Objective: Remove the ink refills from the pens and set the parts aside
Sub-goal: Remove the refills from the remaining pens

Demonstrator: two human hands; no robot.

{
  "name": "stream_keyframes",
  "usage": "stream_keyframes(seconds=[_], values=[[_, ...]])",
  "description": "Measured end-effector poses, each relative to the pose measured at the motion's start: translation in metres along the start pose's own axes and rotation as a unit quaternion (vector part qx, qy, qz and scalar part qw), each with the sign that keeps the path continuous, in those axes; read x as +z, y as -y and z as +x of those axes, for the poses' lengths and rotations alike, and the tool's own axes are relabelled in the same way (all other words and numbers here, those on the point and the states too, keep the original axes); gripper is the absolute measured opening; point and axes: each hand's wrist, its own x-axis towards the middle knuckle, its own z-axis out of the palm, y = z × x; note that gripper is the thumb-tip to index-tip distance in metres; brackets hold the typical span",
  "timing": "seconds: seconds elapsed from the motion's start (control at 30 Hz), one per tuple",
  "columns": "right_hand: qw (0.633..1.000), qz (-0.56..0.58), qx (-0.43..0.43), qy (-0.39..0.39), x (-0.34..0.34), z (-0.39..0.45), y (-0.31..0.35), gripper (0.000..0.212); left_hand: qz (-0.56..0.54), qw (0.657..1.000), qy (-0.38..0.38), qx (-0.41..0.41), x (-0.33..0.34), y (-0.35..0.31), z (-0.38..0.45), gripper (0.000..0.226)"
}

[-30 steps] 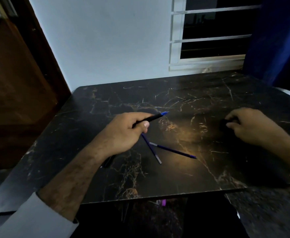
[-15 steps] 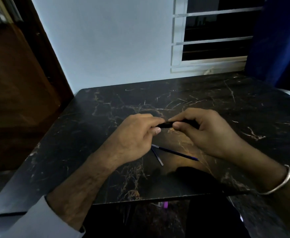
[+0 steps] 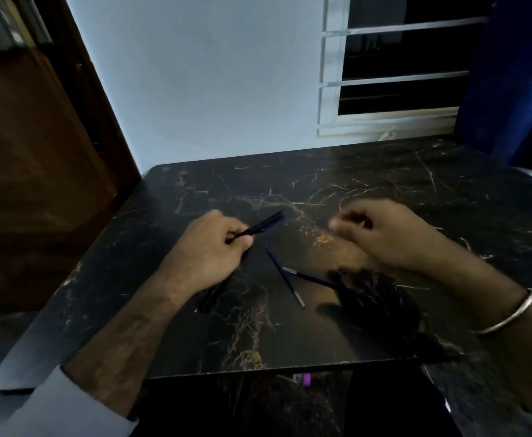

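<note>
Your left hand [image 3: 209,250] grips a slim black pen [image 3: 258,228]; your blurred right hand [image 3: 381,233] is curled, its hold unclear; two thin blue refills [image 3: 285,277] lie crossed on the surface [image 3: 384,181].

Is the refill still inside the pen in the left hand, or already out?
Cannot tell. The left hand grips the black pen, blue at its far end; blur hides whether that blue is the refill.

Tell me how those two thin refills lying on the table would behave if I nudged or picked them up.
Each refill is a thin round tube, so it would probably roll on the glossy table. They look very light and likely bend a little. The other refill seems to touch the first, so nudging one may shift both.
</note>
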Motion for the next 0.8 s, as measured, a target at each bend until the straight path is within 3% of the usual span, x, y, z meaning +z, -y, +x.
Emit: stream_keyframes(seconds=[0.07, 0.13, 0.33, 0.53, 0.67, 0.8], values=[[0.987, -0.124, 0.035, 0.094, 0.006, -0.002, -0.011, 0.027, -0.013, 0.997, 0.036, -0.061, -0.002, 0.012, -0.001, 0.01], [0.978, -0.177, 0.028, 0.108, 0.017, -0.005, -0.016, 0.024, -0.027, 0.993, 0.063, -0.093, 0.001, 0.017, -0.004, 0.018], [0.987, -0.146, 0.038, 0.05, 0.029, -0.005, -0.008, 0.015, -0.001, 0.993, 0.068, -0.098, 0.014, 0.018, -0.018, 0.031], [0.987, -0.138, -0.018, 0.079, 0.042, -0.01, 0.008, 0.013, 0.066, 0.992, 0.051, -0.096, 0.027, 0.021, -0.025, 0.038], [0.987, -0.139, -0.006, 0.076, 0.047, -0.005, 0.014, 0.017, 0.074, 0.991, 0.037, -0.109, 0.03, 0.027, -0.023, 0.049], [0.992, -0.115, 0.014, 0.055, 0.049, 0.001, 0.02, 0.013, 0.04, 0.991, 0.056, -0.118, 0.027, 0.033, -0.019, 0.04]])
